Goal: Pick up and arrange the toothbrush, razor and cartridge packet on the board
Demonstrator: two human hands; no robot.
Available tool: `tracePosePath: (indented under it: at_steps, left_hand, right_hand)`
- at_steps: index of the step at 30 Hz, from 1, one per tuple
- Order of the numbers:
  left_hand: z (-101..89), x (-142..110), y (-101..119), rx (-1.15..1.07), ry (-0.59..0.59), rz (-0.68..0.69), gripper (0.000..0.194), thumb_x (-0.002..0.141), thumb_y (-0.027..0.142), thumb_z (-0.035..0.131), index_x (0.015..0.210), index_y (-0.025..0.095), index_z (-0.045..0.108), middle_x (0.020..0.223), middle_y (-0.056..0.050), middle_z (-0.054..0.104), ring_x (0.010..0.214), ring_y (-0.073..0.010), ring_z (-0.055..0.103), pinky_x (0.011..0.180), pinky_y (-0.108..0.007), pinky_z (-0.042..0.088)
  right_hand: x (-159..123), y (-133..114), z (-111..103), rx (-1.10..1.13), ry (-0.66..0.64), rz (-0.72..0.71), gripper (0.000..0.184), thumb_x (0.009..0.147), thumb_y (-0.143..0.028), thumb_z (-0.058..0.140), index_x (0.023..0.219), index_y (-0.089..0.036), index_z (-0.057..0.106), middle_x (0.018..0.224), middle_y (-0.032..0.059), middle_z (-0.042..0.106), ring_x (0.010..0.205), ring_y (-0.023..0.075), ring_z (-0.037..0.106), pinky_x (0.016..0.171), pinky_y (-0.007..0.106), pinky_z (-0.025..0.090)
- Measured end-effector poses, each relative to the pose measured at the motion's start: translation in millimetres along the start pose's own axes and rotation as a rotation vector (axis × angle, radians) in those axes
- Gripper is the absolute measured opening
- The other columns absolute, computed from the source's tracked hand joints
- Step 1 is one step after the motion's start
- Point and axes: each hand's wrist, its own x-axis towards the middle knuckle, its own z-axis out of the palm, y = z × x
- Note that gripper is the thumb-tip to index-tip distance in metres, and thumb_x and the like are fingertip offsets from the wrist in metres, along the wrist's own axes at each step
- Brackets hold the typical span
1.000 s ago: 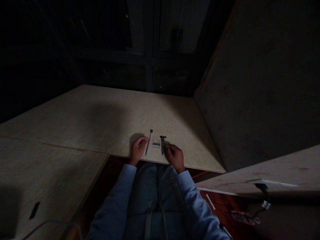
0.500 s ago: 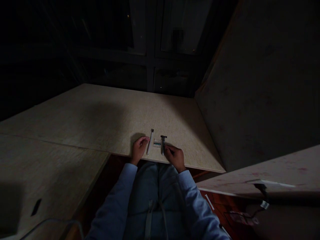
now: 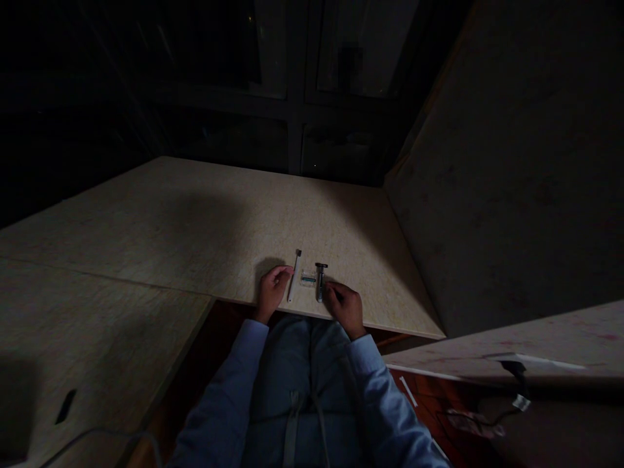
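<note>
While the worktop (image 3: 351,227) carries all three items | left hand (image 3: 272,292) at toothbrush (image 3: 294,279), right hand (image 3: 347,307) just beside razor (image 3: 320,286), fingers of both curled, can't tell if gripping | small clear case (image 3: 308,279) lies between toothbrush and razor

On my feed the pale counter (image 3: 253,208) carries 3 near-side items: toothbrush (image 3: 294,281) left, clear case (image 3: 308,279) between, razor (image 3: 320,283) right.

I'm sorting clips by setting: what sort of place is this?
Probably indoors in a home: a toothbrush and what looks like a razor lie on a pale counter before dark windowpanes.
</note>
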Motion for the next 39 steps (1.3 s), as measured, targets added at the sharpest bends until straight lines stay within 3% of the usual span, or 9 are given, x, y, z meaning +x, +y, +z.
tracePosePath:
  at_steps: [9, 13, 15, 20, 24, 30, 35, 39]
  left_hand:
    - [-0.6, -0.5, 4.0, 0.05, 0.059, 0.028, 0.025, 0.085, 0.038, 0.058, 0.087, 0.018, 0.073, 0.09, -0.008, 0.077, 0.085, -0.022, 0.071, 0.081, -0.034, 0.056]
    - [7.1, -19.5, 37.2, 0.449, 0.055, 0.183, 0.019, 0.084, 0.031, 0.059, 0.085, 0.019, 0.074, 0.081, -0.008, 0.074, 0.084, -0.0227, 0.068, 0.08, -0.034, 0.052]
    - [17.6, -29.0, 59.5, 0.644, 0.045, 0.172, 0.021, 0.088, 0.031, 0.057, 0.082, 0.02, 0.074, 0.081, -0.008, 0.074, 0.087, -0.0237, 0.068, 0.08, -0.034, 0.05]
    - [49.1, -30.5, 93.9, 0.888, -0.229, -0.065, 0.026, 0.09, 0.043, 0.061, 0.088, 0.023, 0.076, 0.083, -0.008, 0.077, 0.081, -0.0262, 0.072, 0.066, -0.032, 0.047]
    - [59.0, -26.9, 90.8, 0.917, -0.322, -0.173, 0.023, 0.086, 0.042, 0.067, 0.095, 0.023, 0.076, 0.091, -0.011, 0.079, 0.085, -0.0301, 0.074, 0.064, -0.032, 0.045]
    - [58.5, -31.8, 78.6, 0.886, -0.273, -0.157, 0.021, 0.08, 0.04, 0.072, 0.09, 0.023, 0.078, 0.087, -0.013, 0.079, 0.078, -0.0291, 0.074, 0.061, -0.031, 0.043]
    - [61.5, -32.6, 82.0, 0.92, -0.319, -0.178, 0.023, 0.082, 0.043, 0.068, 0.08, 0.023, 0.079, 0.08, -0.013, 0.078, 0.073, -0.0281, 0.073, 0.06, -0.03, 0.043]
    - [59.1, -35.1, 83.8, 0.896, -0.274, -0.213, 0.017, 0.08, 0.035, 0.066, 0.079, 0.024, 0.079, 0.08, -0.012, 0.078, 0.076, -0.0285, 0.073, 0.063, -0.031, 0.045]
  right_hand:
    - [-4.4, -1.4, -0.9, -0.028, -0.005, -0.073, 0.031, 0.096, -0.037, 0.051, 0.1, -0.022, 0.079, 0.099, 0.009, 0.08, 0.089, 0.0244, 0.076, 0.079, 0.033, 0.059]
    - [-4.6, -3.6, -1.4, -0.024, -0.007, -0.081, 0.03, 0.096, -0.035, 0.051, 0.1, -0.022, 0.078, 0.097, 0.009, 0.08, 0.087, 0.0232, 0.076, 0.078, 0.031, 0.058]
    - [-4.7, -4.7, -1.9, -0.006, -0.004, -0.067, 0.03, 0.097, -0.035, 0.051, 0.101, -0.022, 0.077, 0.098, 0.0091, 0.08, 0.087, 0.0228, 0.076, 0.078, 0.031, 0.058]
    - [-4.0, -4.3, -3.8, 0.109, 0.104, 0.033, 0.035, 0.098, -0.041, 0.049, 0.109, -0.019, 0.073, 0.104, 0.0103, 0.079, 0.092, 0.0232, 0.075, 0.08, 0.031, 0.058]
    - [-3.2, -2.5, -4.8, 0.195, 0.188, 0.112, 0.036, 0.098, -0.043, 0.049, 0.11, -0.018, 0.072, 0.104, 0.0105, 0.078, 0.094, 0.0234, 0.074, 0.082, 0.032, 0.057]
    - [-4.8, 0.4, -2.9, 0.227, 0.126, 0.128, 0.034, 0.097, -0.043, 0.049, 0.111, -0.019, 0.07, 0.099, 0.0086, 0.078, 0.087, 0.0219, 0.073, 0.077, 0.03, 0.056]
    - [-4.4, 0.2, -3.4, 0.232, 0.109, 0.101, 0.033, 0.097, -0.041, 0.049, 0.108, -0.019, 0.071, 0.098, 0.0085, 0.078, 0.089, 0.0221, 0.073, 0.078, 0.029, 0.055]
    - [-3.1, -2.9, -6.1, 0.241, 0.096, 0.082, 0.032, 0.096, -0.041, 0.05, 0.104, -0.019, 0.072, 0.096, 0.0082, 0.078, 0.088, 0.022, 0.073, 0.078, 0.03, 0.055]
